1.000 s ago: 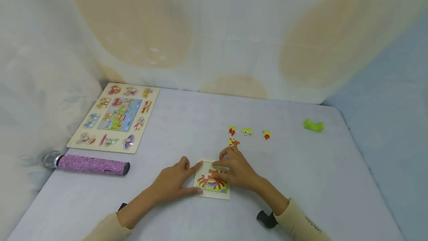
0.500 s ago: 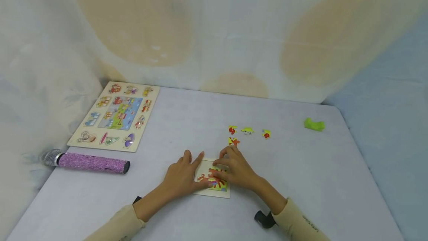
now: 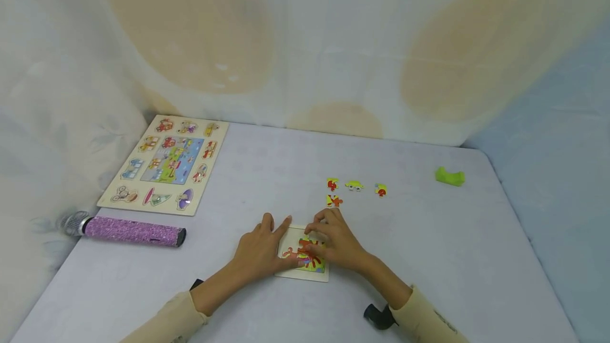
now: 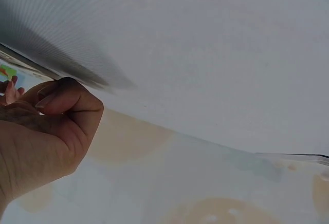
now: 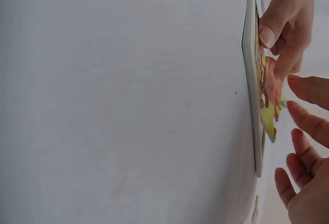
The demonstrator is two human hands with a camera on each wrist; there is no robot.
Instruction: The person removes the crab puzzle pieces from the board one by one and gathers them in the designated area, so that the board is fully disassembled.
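A small square puzzle board [image 3: 302, 275] lies in front of me, partly filled with red, yellow and green pieces. Over its right half my right hand [image 3: 340, 242] pinches a red and yellow puzzle piece [image 5: 271, 88] between thumb and finger. In the right wrist view that piece is tilted against the board. My left hand [image 3: 257, 249] rests at the board's left side, thumb reaching over the laid pieces and index finger stretched along the edge. The hands hide part of the picture. Beyond the board lie loose puzzle pieces [image 3: 354, 186], including a red and yellow one [image 3: 334, 201].
A larger picture puzzle board [image 3: 206, 173] lies at the back left. In front of it is a microphone [image 3: 133, 231] with a glittery purple handle. A bright green object [image 3: 450, 176] sits at the far right. Fabric walls [image 3: 329, 57] enclose the table.
My left hand has shifted right and forward, its thumb now over the lower pieces and its index finger raised along the edge. The right hand has stayed nearly in place.
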